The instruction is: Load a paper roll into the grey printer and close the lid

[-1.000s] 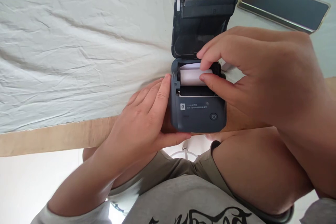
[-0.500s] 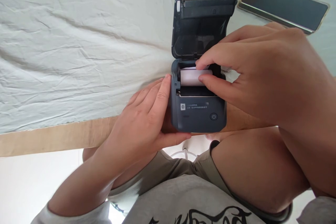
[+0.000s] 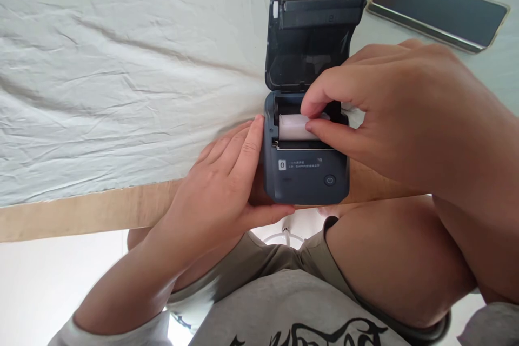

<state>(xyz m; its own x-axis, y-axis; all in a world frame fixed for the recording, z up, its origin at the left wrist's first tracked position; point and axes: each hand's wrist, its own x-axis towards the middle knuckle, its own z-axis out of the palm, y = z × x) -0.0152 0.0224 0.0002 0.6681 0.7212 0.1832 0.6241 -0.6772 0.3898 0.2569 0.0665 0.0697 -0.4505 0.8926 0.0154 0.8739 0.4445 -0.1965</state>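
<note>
A dark blue label printer lies at the table's front edge, its lid swung up and back. Inside the open bay is a white paper roll, lying crosswise. The thumb and index finger of my right hand pinch the roll's right part, covering some of it; the other fingers are mostly hidden behind. My left hand cups the printer's near left corner, with fairly straight fingers along its left side and the thumb along its front edge.
A smartphone in a clear case lies at the back right. Wrinkled pale cloth covers the table, leaving a wooden edge strip bare along the front. My legs are just below that edge.
The paper roll has shifted slightly toward me inside the bay, and my right fingertips have closed nearer together on it. My left hand and the printer have stayed put.
</note>
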